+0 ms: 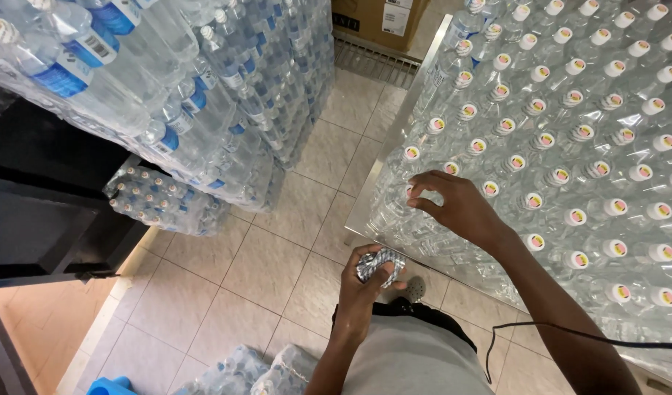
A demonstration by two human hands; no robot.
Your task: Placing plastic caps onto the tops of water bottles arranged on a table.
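Hands (453,208) at bottles (570,132), stacked packs (226,110) opposite

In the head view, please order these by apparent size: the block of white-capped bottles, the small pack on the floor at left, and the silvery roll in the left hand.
1. Block of white-capped bottles
2. Small pack
3. Silvery roll, though nearest the camera

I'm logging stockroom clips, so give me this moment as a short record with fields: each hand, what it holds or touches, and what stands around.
left hand: closed around a crumpled wad of clear plastic wrap, held near the waist
right hand: fingers spread on the near corner of the block of white-capped bottles
left side: stacked packs of blue-labelled water bottles; one pack on the floor
floor: beige tiles
bottom edge: more bottle packs
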